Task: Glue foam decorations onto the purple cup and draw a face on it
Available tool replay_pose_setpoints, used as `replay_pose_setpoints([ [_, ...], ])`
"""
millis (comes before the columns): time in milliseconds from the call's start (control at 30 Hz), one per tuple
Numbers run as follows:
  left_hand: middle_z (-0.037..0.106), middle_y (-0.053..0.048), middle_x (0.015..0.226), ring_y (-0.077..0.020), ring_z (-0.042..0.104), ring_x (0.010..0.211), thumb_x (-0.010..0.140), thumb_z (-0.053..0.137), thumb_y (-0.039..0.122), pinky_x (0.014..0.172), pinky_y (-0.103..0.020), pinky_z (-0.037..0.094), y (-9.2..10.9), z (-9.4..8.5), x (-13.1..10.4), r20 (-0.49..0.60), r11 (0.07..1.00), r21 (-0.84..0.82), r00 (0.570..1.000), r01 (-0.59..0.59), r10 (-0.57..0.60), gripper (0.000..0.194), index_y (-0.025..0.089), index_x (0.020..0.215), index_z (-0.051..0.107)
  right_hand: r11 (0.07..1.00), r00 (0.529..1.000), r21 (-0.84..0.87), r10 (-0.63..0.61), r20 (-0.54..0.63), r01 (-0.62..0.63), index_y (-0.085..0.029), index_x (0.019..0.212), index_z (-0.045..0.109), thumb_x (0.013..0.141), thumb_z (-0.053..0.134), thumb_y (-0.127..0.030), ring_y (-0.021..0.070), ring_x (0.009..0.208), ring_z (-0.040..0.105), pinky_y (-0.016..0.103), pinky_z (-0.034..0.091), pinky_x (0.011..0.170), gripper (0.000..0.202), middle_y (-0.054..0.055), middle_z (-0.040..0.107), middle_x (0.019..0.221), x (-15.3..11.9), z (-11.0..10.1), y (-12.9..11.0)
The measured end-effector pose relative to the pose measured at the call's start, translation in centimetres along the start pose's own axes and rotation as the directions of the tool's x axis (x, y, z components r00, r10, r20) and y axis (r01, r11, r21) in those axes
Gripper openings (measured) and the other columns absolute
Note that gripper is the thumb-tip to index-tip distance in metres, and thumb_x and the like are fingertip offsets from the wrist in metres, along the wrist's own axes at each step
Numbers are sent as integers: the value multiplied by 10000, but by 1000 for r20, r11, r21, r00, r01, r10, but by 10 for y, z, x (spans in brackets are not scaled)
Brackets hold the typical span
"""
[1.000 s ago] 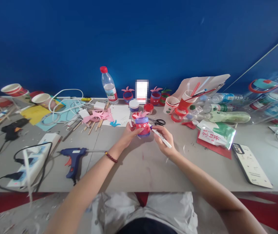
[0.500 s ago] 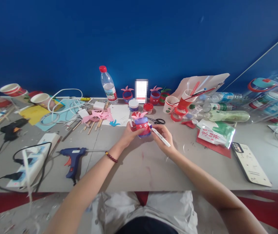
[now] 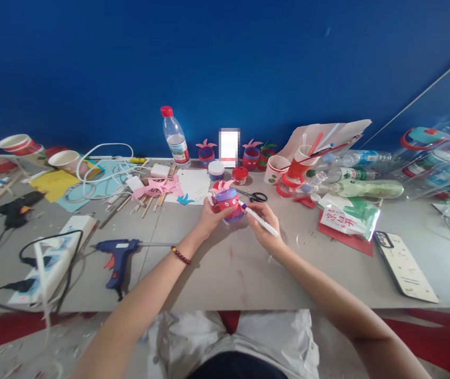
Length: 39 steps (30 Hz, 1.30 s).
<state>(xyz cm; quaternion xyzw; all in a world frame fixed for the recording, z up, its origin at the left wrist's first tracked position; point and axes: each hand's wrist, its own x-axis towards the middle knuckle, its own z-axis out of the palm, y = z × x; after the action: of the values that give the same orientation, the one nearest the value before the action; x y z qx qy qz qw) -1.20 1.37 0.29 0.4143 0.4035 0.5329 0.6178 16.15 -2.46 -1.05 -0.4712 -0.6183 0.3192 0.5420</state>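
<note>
My left hand is closed round a small red and purple painted cup with white-ringed eyes and pink paper leaves on its rim. The cup is tilted a little, above the table. In my right hand is a white marker pen, its purple end at the cup's right side. Whether the tip touches the cup I cannot tell. Behind the hands lie black-handled scissors, a jar of red paint and a white-lidded jar. A blue paper leaf piece rests left of the cup.
A blue glue gun and a white power strip lie at left. Pink paper cut-outs and a capped bottle stand farther back. Paper cups, several plastic bottles and a phone are on the right.
The cup has turned and tipped slightly in my left hand. The marker's back end has shifted a little to the right, its purple end still beside the cup.
</note>
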Motion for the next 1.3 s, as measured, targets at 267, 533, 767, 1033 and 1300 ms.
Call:
replay_pose_setpoints([
  [267, 738, -96, 1054, -264, 698, 1016, 610, 879, 335, 956, -452, 522, 0, 2, -2, 45, 999, -17, 998, -50, 51, 529, 183, 1033, 600, 1000, 1000, 18, 2, -7, -2, -243, 1071, 637, 897, 593, -353, 192, 858, 708, 310, 576, 714, 210, 60, 714, 1012, 0, 2, -2],
  [533, 730, -110, 1052, -258, 697, 993, 599, 878, 323, 952, -436, 511, 1, 5, -5, 30, 999, -49, 999, -8, 10, 531, 154, 1027, 613, 999, 1000, -41, -7, -28, 6, -240, 1059, 640, 877, 616, -334, 182, 823, 695, 311, 578, 715, 206, 56, 724, 986, -2, 4, -5],
  [767, 708, -58, 1022, -242, 695, 980, 522, 914, 300, 931, -431, 525, -6, 6, -5, -118, 1000, -29, 993, 3, -6, 628, 197, 984, 500, 995, 999, -95, 18, -44, -22, -235, 1009, 646, 853, 636, -334, 160, 676, 675, 268, 544, 590, 185, 31, 732, 857, -2, 4, -7],
  [1033, 692, -47, 970, -230, 691, 933, 519, 914, 304, 902, -424, 530, -11, 4, -3, -116, 1000, 3, 993, -4, 5, 648, 196, 987, 478, 988, 999, -145, 43, -30, -46, -240, 1002, 653, 835, 642, -345, 171, 693, 688, 277, 556, 611, 198, 37, 745, 886, -2, 4, -11],
  [1300, 676, -41, 1003, -233, 681, 954, 548, 901, 298, 920, -430, 523, -12, 3, -3, -116, 1000, 25, 993, 2, 1, 624, 203, 990, 472, 990, 997, -125, 59, -41, -64, -235, 993, 650, 858, 631, -360, 177, 687, 691, 274, 550, 595, 185, 40, 746, 891, -1, 3, -17],
])
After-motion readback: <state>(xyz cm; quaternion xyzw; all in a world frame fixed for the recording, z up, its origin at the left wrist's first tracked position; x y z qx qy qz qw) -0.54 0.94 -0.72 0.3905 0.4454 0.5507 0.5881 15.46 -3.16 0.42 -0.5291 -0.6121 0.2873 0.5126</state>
